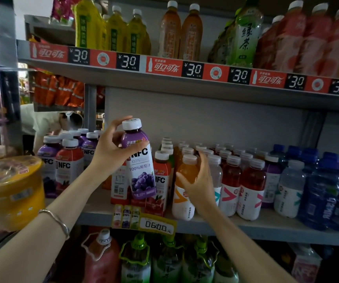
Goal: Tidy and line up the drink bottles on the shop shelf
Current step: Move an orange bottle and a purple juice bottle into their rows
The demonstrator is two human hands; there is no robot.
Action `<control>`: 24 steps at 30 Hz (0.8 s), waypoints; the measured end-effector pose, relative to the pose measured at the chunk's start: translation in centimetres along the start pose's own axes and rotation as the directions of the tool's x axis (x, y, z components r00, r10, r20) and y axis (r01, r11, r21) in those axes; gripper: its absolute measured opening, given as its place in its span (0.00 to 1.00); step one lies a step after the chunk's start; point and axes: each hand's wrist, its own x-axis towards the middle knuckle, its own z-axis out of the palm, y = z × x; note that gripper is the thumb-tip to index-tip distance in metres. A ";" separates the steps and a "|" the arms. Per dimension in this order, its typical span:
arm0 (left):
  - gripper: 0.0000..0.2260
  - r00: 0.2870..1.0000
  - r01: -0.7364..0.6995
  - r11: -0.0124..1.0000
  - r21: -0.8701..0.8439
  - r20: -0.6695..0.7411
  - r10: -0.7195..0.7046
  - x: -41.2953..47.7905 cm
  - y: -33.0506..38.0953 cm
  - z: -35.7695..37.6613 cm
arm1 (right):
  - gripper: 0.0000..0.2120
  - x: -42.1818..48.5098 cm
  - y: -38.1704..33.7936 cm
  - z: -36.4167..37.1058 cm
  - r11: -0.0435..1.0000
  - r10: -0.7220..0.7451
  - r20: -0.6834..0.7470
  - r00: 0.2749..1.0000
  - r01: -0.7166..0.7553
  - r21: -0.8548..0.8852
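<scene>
Hands: left hand [111, 152] grips the shoulder of a purple-labelled plastic NFC grape juice bottle with a white cap [142, 172]. Thumb is on the near side, fingers curled up behind the cap. Bottle is off the grey metal middle shelf [246, 227], slightly tilted with the cap leaning left, in front of the red-labelled NFC bottles [161, 174].

Right hand [199, 180] curls round a clear plastic bottle of orange drink with a white lower label [187, 170]. It stands at the shelf's front edge, just beside the red-drink bottles of the same shape [231, 180].

My read: the grape bottle was in the wrong block. Its mates, the purple NFC cluster [91, 144], stand at the left end of the same shelf, mixed with a stray red NFC bottle [69, 162]. It probably belongs there.

Doing it well:
- Grip is high, so the base can swing. Bring the bottle upright before moving it and carry it above the white caps below.
- Set it down flat beside the purple ones, label out, face flush with the front row.
- Use the right hand as a stop on the orange bottle so its neighbours don't domino, then square it to the shelf edge.
- Mind the yellow price tag [156, 222] clipped to the shelf lip, right under the carry path.

Can't tell if the purple cluster has a free slot; the left forearm hides part of it.
</scene>
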 end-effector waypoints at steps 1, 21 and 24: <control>0.28 1.000 0.000 1.000 -0.002 0.004 0.000 0.0 0.0 0.0 | 0.43 1.0 -0.7 -0.8 0.999 0.025 0.092 0.995 -0.022 -0.029; 0.28 0.999 0.006 1.000 0.011 0.035 -0.006 -0.3 -0.6 -1.1 | 0.35 5.1 -0.3 -0.1 0.941 -0.008 0.181 0.983 0.069 -0.332; 0.29 1.000 -0.007 0.999 0.032 0.027 0.006 -0.4 -0.6 -1.9 | 0.31 4.1 -3.3 0.2 0.955 -0.180 0.084 0.980 0.195 -0.222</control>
